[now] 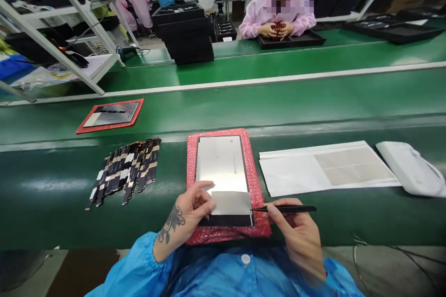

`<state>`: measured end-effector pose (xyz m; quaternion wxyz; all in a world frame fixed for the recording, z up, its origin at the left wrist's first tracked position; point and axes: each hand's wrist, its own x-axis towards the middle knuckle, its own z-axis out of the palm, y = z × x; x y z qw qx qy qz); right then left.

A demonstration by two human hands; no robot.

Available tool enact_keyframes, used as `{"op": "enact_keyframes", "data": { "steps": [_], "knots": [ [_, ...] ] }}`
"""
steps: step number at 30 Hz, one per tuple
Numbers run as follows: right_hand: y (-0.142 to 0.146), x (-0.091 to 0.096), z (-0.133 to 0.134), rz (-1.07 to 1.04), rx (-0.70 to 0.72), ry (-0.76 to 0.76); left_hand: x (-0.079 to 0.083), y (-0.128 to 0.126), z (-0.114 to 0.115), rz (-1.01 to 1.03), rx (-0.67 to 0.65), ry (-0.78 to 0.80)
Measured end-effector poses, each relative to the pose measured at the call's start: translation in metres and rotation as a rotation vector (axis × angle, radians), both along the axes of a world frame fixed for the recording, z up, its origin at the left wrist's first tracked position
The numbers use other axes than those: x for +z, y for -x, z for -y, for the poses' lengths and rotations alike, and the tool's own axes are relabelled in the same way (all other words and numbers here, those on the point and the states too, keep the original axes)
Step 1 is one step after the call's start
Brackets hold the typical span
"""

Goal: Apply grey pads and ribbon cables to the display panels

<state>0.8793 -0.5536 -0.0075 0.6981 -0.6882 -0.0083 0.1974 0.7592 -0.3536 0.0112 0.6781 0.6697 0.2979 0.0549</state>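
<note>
The screen (pixel 219 162) lies on bubble wrap (pixel 253 167), a strip (pixel 232 203) across its lower part. At its right edge, the right hand (pixel 301 229) pinches tweezers (pixel 292 209); at its left, the left hand (pixel 191 203) half-curls, hold unclear. Strip-handling seems underway, calling for steady tips.

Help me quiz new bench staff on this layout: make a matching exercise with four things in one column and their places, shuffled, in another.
Things
1. Black tweezers
2. Dark flex-cable strips
3. Nearer red bubble wrap
4. White paper sheets

Places
A. Beneath the centre panel
B. Flat on the green work surface, to the centre panel's right
C. In the right hand
D. In a pile to the centre panel's left

Right pairs: 1-C, 2-D, 3-A, 4-B
</note>
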Motion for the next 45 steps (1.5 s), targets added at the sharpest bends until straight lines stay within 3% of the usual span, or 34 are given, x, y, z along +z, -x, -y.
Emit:
{"op": "enact_keyframes", "data": {
  "steps": [6, 15, 27, 45],
  "knots": [
    [0.005, -0.015, 0.006, -0.023, 0.029, 0.045, -0.003, 0.015, 0.011, 0.010, -0.060, -0.305],
    [0.014, -0.022, 0.013, 0.078, 0.083, 0.124, -0.009, 0.019, 0.012, 0.034, -0.134, -0.512],
    [0.018, -0.020, 0.016, 0.137, 0.115, 0.173, -0.003, 0.016, 0.013, 0.034, -0.166, -0.639],
    [0.017, -0.019, 0.016, 0.131, 0.121, 0.197, -0.004, 0.017, 0.013, 0.047, -0.179, -0.656]
  ]
}}
